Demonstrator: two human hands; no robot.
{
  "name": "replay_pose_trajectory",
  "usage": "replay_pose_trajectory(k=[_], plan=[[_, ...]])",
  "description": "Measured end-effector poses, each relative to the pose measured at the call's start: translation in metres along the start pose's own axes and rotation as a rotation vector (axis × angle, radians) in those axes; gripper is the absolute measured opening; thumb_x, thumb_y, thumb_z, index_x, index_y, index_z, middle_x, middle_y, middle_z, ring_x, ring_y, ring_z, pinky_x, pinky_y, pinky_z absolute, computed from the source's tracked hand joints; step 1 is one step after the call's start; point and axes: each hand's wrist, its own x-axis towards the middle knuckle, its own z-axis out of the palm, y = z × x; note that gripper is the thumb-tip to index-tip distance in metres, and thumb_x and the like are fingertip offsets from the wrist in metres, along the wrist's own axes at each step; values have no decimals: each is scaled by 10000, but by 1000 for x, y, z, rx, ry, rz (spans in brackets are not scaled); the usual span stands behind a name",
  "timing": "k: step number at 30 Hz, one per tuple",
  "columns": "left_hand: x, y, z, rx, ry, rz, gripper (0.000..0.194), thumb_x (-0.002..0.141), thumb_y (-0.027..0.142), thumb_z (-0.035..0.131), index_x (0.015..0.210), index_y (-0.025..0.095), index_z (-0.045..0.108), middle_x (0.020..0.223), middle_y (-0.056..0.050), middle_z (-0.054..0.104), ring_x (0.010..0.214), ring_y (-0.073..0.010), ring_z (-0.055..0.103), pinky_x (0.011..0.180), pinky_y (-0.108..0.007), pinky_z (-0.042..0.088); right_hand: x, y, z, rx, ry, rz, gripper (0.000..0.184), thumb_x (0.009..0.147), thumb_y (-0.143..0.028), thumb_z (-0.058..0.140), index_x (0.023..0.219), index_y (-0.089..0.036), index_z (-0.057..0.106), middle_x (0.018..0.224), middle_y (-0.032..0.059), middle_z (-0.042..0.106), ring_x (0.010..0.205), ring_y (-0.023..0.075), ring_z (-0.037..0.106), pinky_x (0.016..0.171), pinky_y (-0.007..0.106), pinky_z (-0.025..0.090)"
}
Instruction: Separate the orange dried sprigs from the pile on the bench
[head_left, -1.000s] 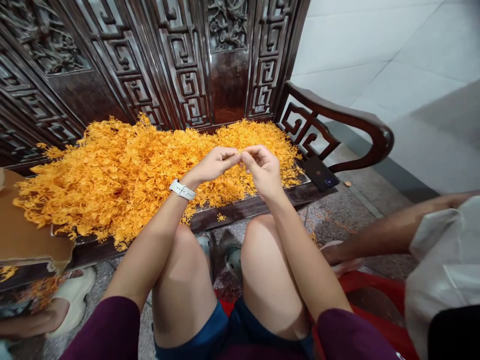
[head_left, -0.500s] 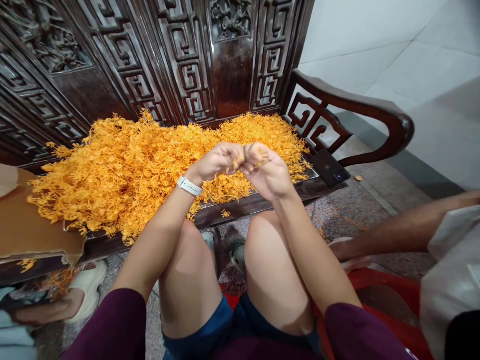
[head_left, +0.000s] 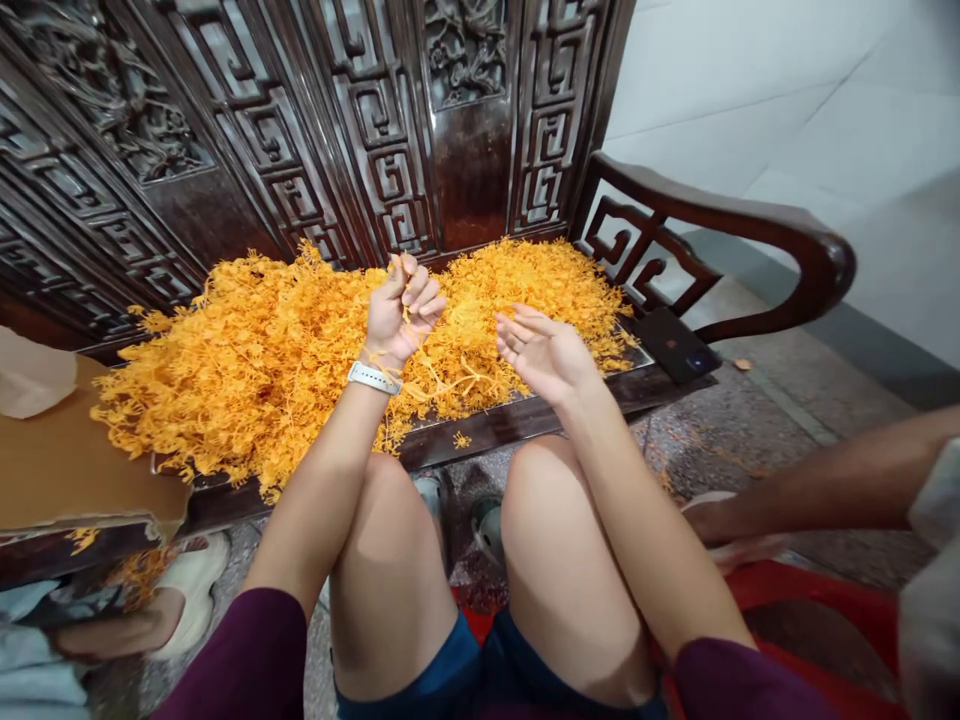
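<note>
My left hand (head_left: 405, 308), with a white watch band (head_left: 375, 378) at its wrist, is raised with its fingers curled over the orange heap. Thin orange strands show in its palm, and an orange plastic sprig (head_left: 466, 378) with forked stems hangs below it, past the wrist. To the right, my right hand (head_left: 546, 352) is apart from the left, palm turned up and fingers stretched, with nothing seen in it. Under both hands a large heap of orange plastic sprigs (head_left: 247, 370) covers the seat of a dark carved wooden bench (head_left: 480, 415).
A black phone (head_left: 675, 345) lies at the bench's right end, by the curved armrest (head_left: 750, 220). A cardboard box (head_left: 90, 470) stands at the left. Another person's arm (head_left: 832, 470) reaches in from the right, and another person's foot in a pale shoe (head_left: 191, 590) is lower left.
My hands were together, fingers pinched and touching. They have parted: the left rose to the left with the sprig trailing, and the right moved right and opened. The view shifted slightly.
</note>
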Motion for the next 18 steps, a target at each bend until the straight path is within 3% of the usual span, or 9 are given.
replay_pose_trajectory(k=[3, 6, 9, 13, 18], plan=[[-4, 1, 7, -13, -30, -15, 512, 1127, 518, 369, 719, 220, 453, 607, 44, 139, 495, -114, 182, 471, -228, 327, -2, 4, 3, -98, -29, -55, 385, 781, -243, 892, 1094, -220, 670, 1089, 57, 705, 885, 144, 670, 684, 242, 569], [-8, 2, 14, 18, -66, -63, 570, 1107, 595, 363, 683, 221, 436, 566, 49, 124, 470, -113, 173, 440, -232, 285, -7, 7, 8, -165, -157, -7, 415, 785, -413, 928, 1071, -238, 683, 1040, 36, 720, 883, 160, 690, 694, 269, 564], [-12, 2, 19, 12, -141, -130, 625, 1085, 672, 330, 668, 225, 458, 527, 54, 144, 443, -107, 189, 422, -232, 278, -8, 8, 8, -218, -226, -13, 426, 739, -389, 957, 1048, -218, 720, 977, 5, 720, 787, 121, 670, 694, 264, 544], [-13, 2, 17, 19, -259, -195, 603, 1052, 725, 368, 816, 238, 635, 488, 76, 176, 408, -95, 190, 407, -234, 265, -6, 7, 4, -157, -156, -196, 329, 729, -305, 961, 894, -208, 693, 849, -30, 709, 655, 71, 588, 640, 229, 481], [-14, -5, 13, 210, -445, -323, 596, 974, 773, 513, 1074, 226, 728, 468, 107, 220, 385, -84, 186, 411, -252, 251, -5, 6, 2, -43, -44, -277, 335, 754, -289, 946, 900, -224, 651, 897, 6, 755, 712, 87, 606, 704, 237, 514]])
